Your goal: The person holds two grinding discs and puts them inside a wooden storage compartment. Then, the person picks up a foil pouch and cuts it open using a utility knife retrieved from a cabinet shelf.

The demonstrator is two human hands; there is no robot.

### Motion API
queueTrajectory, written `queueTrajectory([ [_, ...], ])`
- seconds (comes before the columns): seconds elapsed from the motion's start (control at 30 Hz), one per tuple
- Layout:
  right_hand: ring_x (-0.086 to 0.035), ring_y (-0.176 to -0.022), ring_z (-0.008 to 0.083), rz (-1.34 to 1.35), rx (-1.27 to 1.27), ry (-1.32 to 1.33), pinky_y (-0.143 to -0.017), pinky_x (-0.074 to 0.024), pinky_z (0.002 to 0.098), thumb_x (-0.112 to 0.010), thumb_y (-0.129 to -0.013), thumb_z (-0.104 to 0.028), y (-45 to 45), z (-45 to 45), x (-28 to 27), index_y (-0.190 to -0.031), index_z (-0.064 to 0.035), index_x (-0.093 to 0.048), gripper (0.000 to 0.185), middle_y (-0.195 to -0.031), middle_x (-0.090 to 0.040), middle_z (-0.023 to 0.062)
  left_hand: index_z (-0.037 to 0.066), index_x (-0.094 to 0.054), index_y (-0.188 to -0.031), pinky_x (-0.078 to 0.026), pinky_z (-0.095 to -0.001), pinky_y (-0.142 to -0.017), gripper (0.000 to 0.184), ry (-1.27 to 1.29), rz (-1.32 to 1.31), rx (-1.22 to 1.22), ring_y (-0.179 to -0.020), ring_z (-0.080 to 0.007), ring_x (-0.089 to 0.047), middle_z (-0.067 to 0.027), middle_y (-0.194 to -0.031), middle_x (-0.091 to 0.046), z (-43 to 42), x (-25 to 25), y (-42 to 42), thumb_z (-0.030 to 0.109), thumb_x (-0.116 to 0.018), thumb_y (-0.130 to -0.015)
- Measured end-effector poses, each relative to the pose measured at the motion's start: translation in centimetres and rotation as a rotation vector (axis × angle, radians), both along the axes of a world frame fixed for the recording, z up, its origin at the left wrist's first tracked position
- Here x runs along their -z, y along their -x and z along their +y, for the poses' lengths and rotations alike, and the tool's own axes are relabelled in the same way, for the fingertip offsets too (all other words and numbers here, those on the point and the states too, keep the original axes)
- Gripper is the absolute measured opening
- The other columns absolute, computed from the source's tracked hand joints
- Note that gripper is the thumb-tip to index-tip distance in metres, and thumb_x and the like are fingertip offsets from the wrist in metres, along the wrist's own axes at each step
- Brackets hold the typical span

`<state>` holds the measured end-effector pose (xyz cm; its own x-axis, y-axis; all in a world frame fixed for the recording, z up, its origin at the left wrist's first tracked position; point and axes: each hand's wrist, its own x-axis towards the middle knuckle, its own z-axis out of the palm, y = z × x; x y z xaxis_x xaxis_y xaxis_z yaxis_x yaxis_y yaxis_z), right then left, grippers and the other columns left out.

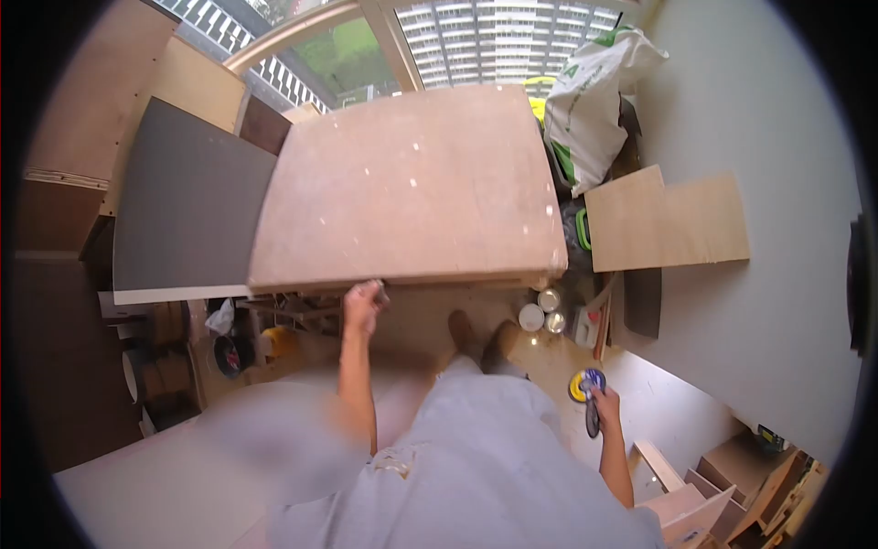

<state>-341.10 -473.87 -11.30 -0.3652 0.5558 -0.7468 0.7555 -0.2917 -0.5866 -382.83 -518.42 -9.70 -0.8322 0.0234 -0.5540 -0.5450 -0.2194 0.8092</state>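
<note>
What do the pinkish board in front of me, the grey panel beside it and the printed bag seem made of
Pinkish board: probably plywood, matte, judging by its mottled, white-flecked face. Grey panel: perhaps laminated or painted board; its face is matte grey, its lower edge pale. Printed bag: likely thin, smooth plastic, judging by its creases.

Workshop-like upstairs room (768,137), large wooden board (412,183), plywood pieces (704,220), round cans (531,317), window (389,46) overlooking building (498,46)

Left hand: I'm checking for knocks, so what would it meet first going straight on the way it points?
The left hand would probably meet the pinkish board first, at its near edge; depth is unclear, so they may already be touching.
</note>
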Motion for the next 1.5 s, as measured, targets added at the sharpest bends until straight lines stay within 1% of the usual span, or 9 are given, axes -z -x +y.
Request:
queueTrajectory([
  [0.2,-0.049,-0.064,0.0062,0.12,-0.337,-0.06,-0.057,-0.0378,0.0232,-0.061,-0.088,-0.015,12.9,1.3,0.1,-0.091,-0.0008,-0.065,0.015,-0.074,-0.059,-0.0021,0.0,-0.057,-0.097,-0.054,-0.0304,-0.069,0.009,-0.209,0.52,-0.005,-0.077,-0.0181,-0.061,-0.0094,-0.087,-0.063,4.9,-18.2,11.7,0.007,-0.058,-0.09],
  [0.5,-0.052,-0.076,0.007,0.251,-0.357,0.009,-0.069,-0.0412,0.0234,-0.059,-0.09,-0.016,33.5,-2.9,0.3,-0.099,0.0001,-0.065,0.019,-0.084,-0.063,0.0005,-0.007,-0.059,-0.1,-0.055,-0.0349,-0.08,0.018,-0.158,0.773,0.117,-0.085,-0.025,-0.065,-0.0162,-0.095,-0.065,10.3,-30.2,32.6,0.009,-0.055,-0.093],
  [0.6,-0.051,-0.077,0.0066,0.277,-0.276,0.044,-0.069,-0.0405,0.0243,-0.059,-0.09,-0.016,38.8,-4.6,0.2,-0.098,-0.0023,-0.062,0.016,-0.083,-0.061,-0.0007,-0.006,-0.058,-0.106,-0.054,-0.0332,-0.085,0.022,-0.06,0.766,0.166,-0.091,-0.0246,-0.065,-0.0147,-0.096,-0.066,9.8,-30.3,39.3,0.011,-0.054,-0.094],
  [0.73,-0.051,-0.066,0.008,0.402,-0.076,0.144,-0.06,-0.0405,0.0252,-0.06,-0.089,-0.015,44.4,-5.8,3.5,-0.094,-0.0037,-0.058,0.012,-0.079,-0.057,-0.0016,0.002,-0.064,-0.096,-0.056,-0.0266,-0.072,0.018,-0.414,0.713,0.191,-0.077,-0.0182,-0.068,-0.0088,-0.084,-0.069,9.7,-28.2,44.6,0.019,-0.059,-0.092],
  [0.8,-0.051,-0.067,0.0081,0.361,-0.001,0.263,-0.06,-0.0406,0.0255,-0.059,-0.09,-0.015,47.7,-6.3,1.8,-0.095,-0.0043,-0.056,0.012,-0.08,-0.057,-0.0016,0.002,-0.064,-0.094,-0.056,-0.027,-0.071,0.018,-0.124,0.935,0.176,-0.075,-0.0173,-0.068,-0.0088,-0.084,-0.068,13.8,-32.0,38.6,0.02,-0.059,-0.092],
  [0.9,-0.039,-0.038,0.0087,0.376,0.029,0.267,-0.035,-0.0297,0.0239,-0.058,-0.092,-0.021,51.4,-7.4,1.5,-0.082,-0.0141,-0.049,0.015,-0.054,-0.041,-0.0047,0.001,-0.063,-0.093,-0.056,-0.0268,-0.07,0.017,-0.061,0.956,0.14,-0.074,-0.0169,-0.068,-0.0084,-0.083,-0.068,14.5,-32.5,39.6,0.017,-0.057,-0.093],
  [1.2,-0.045,-0.045,0.0092,0.375,0.14,0.466,-0.036,-0.0334,0.0239,-0.059,-0.092,-0.021,56.7,-9.2,4.2,-0.082,-0.0161,-0.047,0.016,-0.064,-0.045,-0.0026,0.003,-0.059,-0.096,-0.056,-0.0252,-0.067,0.022,-0.108,0.909,0.249,-0.072,-0.0159,-0.067,-0.0085,-0.082,-0.068,14.5,-31.6,42.1,0.024,-0.053,-0.096],
  [1.4,-0.046,-0.047,0.0115,0.363,0.079,0.247,-0.044,-0.0387,0.0262,-0.057,-0.092,-0.019,59.1,-11.0,8.9,-0.086,-0.0127,-0.056,0.008,-0.062,-0.046,-0.0025,0.005,-0.059,-0.097,-0.055,-0.0221,-0.063,0.025,-0.053,1.082,0.33,-0.069,-0.0123,-0.067,-0.0073,-0.083,-0.068,14.3,-31.0,43.7,0.029,-0.052,-0.096],
  [1.5,-0.061,-0.065,0.0288,0.136,-0.517,-0.414,-0.06,-0.0485,0.0368,-0.062,-0.085,-0.019,57.0,-10.0,12.8,-0.095,-0.0036,-0.06,0.019,-0.074,-0.062,0.0116,0.006,-0.06,-0.099,-0.055,-0.021,-0.063,0.025,-0.027,1.219,0.347,-0.069,-0.0102,-0.066,-0.0053,-0.084,-0.068,14.8,-30.3,44.8,0.03,-0.053,-0.096],
])
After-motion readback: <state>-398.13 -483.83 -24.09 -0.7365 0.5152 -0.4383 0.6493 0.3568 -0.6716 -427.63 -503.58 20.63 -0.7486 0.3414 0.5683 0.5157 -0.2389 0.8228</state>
